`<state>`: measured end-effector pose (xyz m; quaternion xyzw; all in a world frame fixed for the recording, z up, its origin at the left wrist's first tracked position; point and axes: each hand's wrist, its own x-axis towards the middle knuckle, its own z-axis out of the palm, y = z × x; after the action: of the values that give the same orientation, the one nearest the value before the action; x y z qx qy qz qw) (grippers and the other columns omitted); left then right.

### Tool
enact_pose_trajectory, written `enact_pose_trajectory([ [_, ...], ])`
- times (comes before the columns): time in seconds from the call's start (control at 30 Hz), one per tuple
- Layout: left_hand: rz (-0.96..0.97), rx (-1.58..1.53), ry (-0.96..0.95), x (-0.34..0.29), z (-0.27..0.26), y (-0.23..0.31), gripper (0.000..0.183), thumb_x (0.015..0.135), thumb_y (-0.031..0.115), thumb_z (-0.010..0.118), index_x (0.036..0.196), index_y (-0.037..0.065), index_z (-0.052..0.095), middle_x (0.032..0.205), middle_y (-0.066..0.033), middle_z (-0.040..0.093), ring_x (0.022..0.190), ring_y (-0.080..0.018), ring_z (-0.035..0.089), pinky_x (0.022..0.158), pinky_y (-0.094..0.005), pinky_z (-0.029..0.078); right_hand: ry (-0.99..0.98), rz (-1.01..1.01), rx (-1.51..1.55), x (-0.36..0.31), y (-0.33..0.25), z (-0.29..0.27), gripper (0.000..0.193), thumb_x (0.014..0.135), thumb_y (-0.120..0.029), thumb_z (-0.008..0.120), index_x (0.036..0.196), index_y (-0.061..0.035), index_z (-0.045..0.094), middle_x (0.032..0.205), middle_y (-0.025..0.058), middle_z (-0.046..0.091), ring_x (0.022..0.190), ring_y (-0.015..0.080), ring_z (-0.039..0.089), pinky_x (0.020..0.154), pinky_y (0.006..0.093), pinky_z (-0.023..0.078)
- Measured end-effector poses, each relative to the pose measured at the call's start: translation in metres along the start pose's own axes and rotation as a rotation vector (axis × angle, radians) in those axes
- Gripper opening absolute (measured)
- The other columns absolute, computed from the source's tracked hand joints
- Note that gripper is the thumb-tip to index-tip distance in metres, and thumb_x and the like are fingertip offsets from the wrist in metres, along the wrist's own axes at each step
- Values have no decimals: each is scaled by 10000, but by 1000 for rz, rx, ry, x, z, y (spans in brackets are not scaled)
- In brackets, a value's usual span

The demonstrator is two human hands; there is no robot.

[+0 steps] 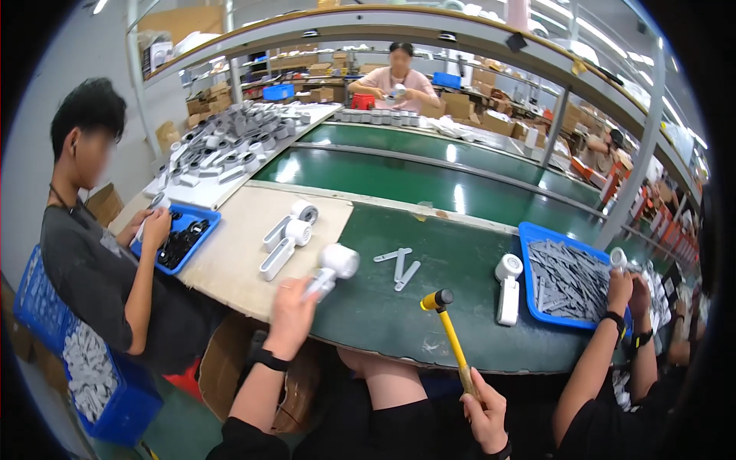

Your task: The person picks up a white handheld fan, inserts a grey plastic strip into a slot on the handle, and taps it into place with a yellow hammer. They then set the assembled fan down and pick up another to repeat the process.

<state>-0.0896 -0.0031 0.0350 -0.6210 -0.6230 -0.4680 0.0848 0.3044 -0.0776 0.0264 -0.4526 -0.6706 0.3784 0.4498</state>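
Note:
My left hand point(291, 316) is closed around the handle of a white handheld device with a round head point(340, 262), slightly smeared by motion, above the table's front part. In my right hand point(487, 414) is a hammer point(454, 337) with a yellow handle; its black-and-yellow head points up over the table edge. Two similar white devices point(282, 249) lie on the beige board to the left, their handles showing open grooves. Three pale grey strips point(399, 268) lie on the green tabletop between my hands. Another white device point(508, 290) lies to the right.
A blue tray point(526, 264) of grey strips stands at right, beside a co-worker's hands point(622, 291). At left, another person point(100, 222) works over a blue tray point(216, 222) of black parts. Behind are a heap of white-grey parts point(222, 149) and a green conveyor point(399, 172).

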Motion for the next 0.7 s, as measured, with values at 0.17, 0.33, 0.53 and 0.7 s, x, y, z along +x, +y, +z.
enact_pose_trajectory([
  [0.17,-80,252,64,13,-23,-100,366,809,19,669,1168,-4,605,1083,-213,612,1025,-405,556,905,-476,450,104,88,-14,4,2,-18,519,868,60,589,1379,-11,526,789,54,571,587,85,506,543,236,416],
  [0.33,-93,614,37,30,14,-56,422,752,25,669,1171,16,624,1069,-218,619,1025,-405,566,914,-501,451,268,145,43,-5,24,-47,555,884,42,551,1430,-21,473,802,20,608,567,41,499,493,182,401],
  [0.53,397,-317,-505,27,134,142,373,802,160,722,1166,102,662,1372,-277,476,1265,-450,438,1058,-492,389,381,198,177,-17,14,-54,550,911,15,532,1452,-24,439,838,45,637,562,40,514,464,165,394],
  [0.7,359,-238,-755,10,206,216,398,858,328,697,1224,175,667,1537,-269,261,1330,-529,301,1096,-522,349,360,183,193,-23,20,-55,545,922,-1,542,1455,-12,427,856,65,646,556,45,522,464,163,401],
])
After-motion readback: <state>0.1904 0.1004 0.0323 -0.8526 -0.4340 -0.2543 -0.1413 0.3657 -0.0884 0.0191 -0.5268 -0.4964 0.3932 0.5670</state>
